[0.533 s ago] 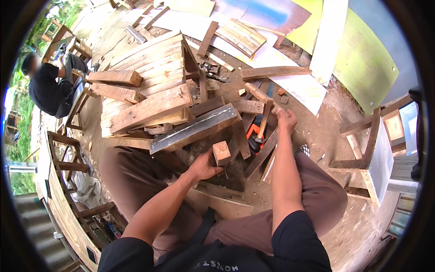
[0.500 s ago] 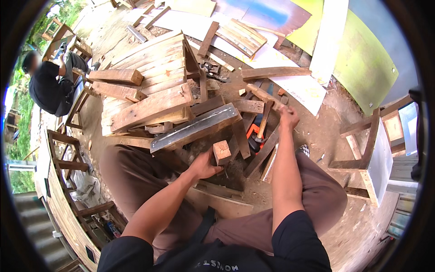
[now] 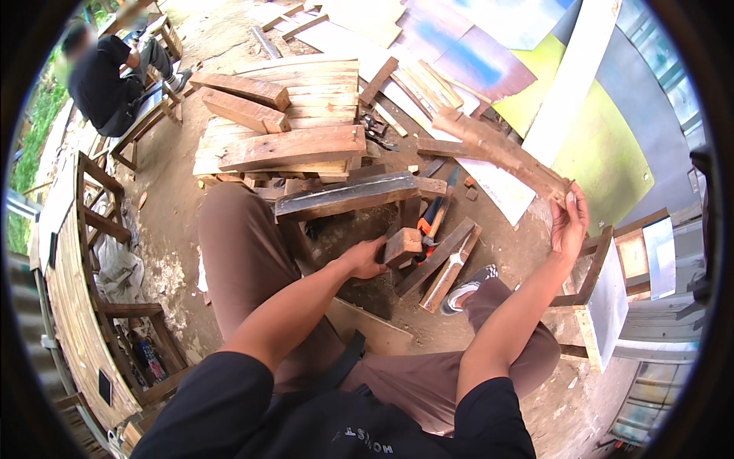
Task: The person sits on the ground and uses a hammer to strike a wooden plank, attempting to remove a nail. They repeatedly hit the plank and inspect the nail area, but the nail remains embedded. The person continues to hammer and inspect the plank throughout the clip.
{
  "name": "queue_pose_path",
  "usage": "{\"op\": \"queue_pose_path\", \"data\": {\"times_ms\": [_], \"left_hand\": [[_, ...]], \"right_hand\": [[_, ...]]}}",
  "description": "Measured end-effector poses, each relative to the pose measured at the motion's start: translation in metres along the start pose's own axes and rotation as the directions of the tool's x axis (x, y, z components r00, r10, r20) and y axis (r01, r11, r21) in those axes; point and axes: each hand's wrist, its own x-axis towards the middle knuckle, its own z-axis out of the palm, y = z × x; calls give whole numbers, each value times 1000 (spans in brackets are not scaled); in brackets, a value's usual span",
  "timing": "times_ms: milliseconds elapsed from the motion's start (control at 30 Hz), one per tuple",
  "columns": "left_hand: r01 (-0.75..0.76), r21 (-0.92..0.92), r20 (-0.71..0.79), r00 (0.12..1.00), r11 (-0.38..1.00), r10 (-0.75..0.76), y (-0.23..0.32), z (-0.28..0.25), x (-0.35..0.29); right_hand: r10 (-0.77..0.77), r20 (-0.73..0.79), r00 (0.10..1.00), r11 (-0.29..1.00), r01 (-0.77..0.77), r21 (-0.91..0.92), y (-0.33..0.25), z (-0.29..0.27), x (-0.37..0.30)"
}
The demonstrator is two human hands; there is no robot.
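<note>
My left hand [image 3: 365,258] is closed around the side of a short squared wooden post [image 3: 403,246], whose cut end faces up and right. Out to the right, my right hand [image 3: 569,222] grips one end of a long rough wooden board [image 3: 501,153], held up and slanting away to the far left. Just beyond the post stands a wooden frame with a dark, white-streaked top rail [image 3: 348,196]. A hammer [image 3: 439,218] leans beside an orange and black tool handle [image 3: 425,227], partly hidden by the post.
Thick timbers [image 3: 294,147] lie on a slatted wooden panel [image 3: 321,76] ahead. Loose offcuts [image 3: 451,268] rest by my right shoe [image 3: 470,287]. Painted sheets [image 3: 604,122] cover the ground at far right, with a small frame [image 3: 604,306] nearer. Another person [image 3: 103,80] sits at far left.
My right hand has moved right and up, carrying the long board away from the pile. My left hand keeps its hold on the post, which now tilts more to the right. The view has shifted.
</note>
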Motion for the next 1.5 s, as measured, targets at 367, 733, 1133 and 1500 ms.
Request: {"op": "queue_pose_path", "data": {"times_ms": [367,733,1133,1500], "left_hand": [[48,-47,-135,989,998,-54,-7,29,31],[293,185,104,943,938,-315,16,-31,-56],[-244,-715,-699,283,655,-657,16,-83,-132],[-137,-569,-819,186,811,-543,9,-94,-112]], "right_hand": [[290,451,844,954,-295,-61,74,137,-54],[522,437,732,824,-565,-37,157,211,-69],[597,369,713,795,-586,-154,163,211,-53],[536,519,666,696,-1,-718,147,184,-39]]}}
